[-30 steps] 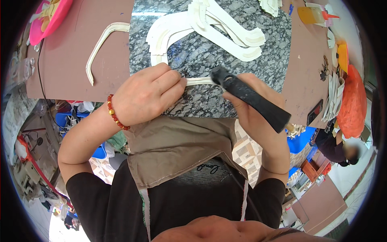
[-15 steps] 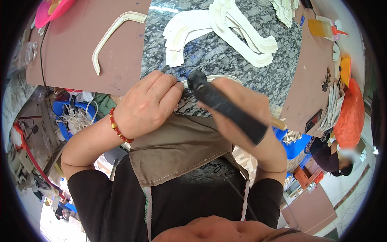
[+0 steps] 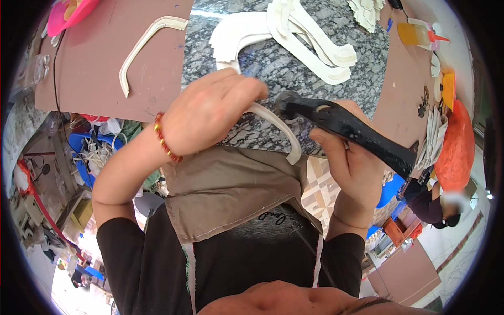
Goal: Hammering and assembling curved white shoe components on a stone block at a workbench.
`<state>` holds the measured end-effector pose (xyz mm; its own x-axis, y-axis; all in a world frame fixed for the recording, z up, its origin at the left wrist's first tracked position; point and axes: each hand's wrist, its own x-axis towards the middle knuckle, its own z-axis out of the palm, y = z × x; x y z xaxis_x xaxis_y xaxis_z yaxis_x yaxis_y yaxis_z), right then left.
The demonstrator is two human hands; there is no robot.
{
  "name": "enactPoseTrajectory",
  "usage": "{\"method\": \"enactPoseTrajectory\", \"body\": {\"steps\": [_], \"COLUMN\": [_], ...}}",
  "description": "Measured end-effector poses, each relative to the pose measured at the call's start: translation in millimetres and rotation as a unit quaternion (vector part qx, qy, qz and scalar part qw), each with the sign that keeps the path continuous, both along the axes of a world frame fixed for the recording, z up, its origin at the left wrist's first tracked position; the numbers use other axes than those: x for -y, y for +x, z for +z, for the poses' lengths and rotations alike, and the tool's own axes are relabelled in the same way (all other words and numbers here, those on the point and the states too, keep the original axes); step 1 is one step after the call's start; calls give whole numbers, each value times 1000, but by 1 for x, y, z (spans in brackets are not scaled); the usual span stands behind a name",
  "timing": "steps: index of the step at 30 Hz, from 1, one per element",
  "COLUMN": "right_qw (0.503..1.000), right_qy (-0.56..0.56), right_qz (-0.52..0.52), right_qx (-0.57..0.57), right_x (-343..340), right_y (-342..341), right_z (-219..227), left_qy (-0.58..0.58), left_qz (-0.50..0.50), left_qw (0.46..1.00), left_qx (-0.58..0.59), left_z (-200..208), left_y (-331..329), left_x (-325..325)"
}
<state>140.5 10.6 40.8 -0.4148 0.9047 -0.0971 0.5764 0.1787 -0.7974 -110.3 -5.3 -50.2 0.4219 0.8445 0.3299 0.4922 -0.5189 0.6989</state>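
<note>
Presently: left hand (image 3: 212, 108), fingers closed on curved cream strip (image 3: 281, 126), at near edge of granite slab (image 3: 362, 71); right hand (image 3: 358, 157) gripping black-headed hammer (image 3: 350, 126), face beside strip. Best handling, probably: strip flat, fingertips clear, light even taps.

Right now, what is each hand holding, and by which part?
The left hand holds a curved white strip by its upper part, which it covers. The right hand grips a black-headed hammer beneath its head; exact spot hidden.
</note>
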Motion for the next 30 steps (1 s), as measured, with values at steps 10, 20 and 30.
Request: {"method": "enactPoseTrajectory", "body": {"steps": [10, 20, 30], "right_qw": [999, 999, 996], "right_qy": [30, 43, 33], "right_qz": [8, -8, 45], "right_qx": [45, 25, 67], "right_x": [18, 8, 2], "right_y": [7, 4, -3], "right_z": [-22, -14, -12], "left_qy": [22, 90, 167], "left_qz": [-51, -80, -132], "left_qw": [998, 991, 959], "left_qx": [-11, -61, -186], "left_z": [-1, -6, 1], "left_y": [3, -3, -4], "left_x": [-17, -12, -8]}}
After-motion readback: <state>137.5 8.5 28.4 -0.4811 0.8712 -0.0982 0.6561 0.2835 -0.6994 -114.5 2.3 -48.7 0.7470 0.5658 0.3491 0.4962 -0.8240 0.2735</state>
